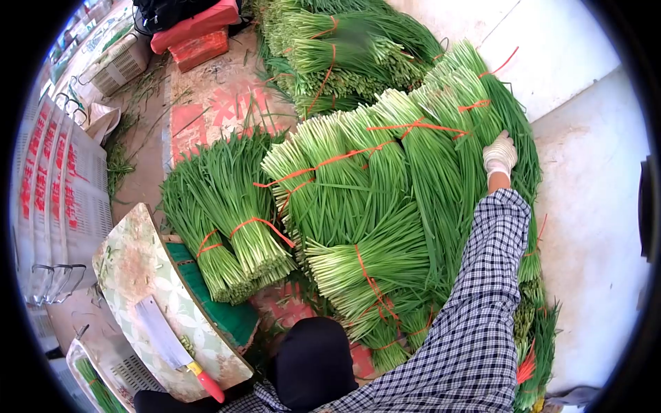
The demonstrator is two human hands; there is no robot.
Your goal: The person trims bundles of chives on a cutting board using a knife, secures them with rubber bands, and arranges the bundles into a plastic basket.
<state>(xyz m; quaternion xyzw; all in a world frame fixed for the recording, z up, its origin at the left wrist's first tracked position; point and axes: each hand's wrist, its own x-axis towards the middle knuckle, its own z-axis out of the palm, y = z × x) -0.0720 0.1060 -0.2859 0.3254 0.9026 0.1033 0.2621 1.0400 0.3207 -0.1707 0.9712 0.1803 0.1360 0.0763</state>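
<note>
My right hand [500, 153], in a pale glove and below a checked sleeve, is at the right side of a big pile of garlic chives. Its fingers are curled onto the leaves of a bundle of garlic chives [471, 107], tied with an orange band near its pale stem ends; the fingertips are partly hidden. More tied bundles [344, 155] lie side by side to its left, with others [375, 258] across the front. Two bundles [234, 213] lie apart on the left, stems toward me. My left hand is out of view.
A cleaver [162, 332] with a red and yellow handle lies on a patterned board [131, 258] at the lower left. White crates [69, 186] with red writing stand along the left. More chives [344, 48] are stacked at the back, near a red block [200, 49]. A pale wall [585, 158] borders the right.
</note>
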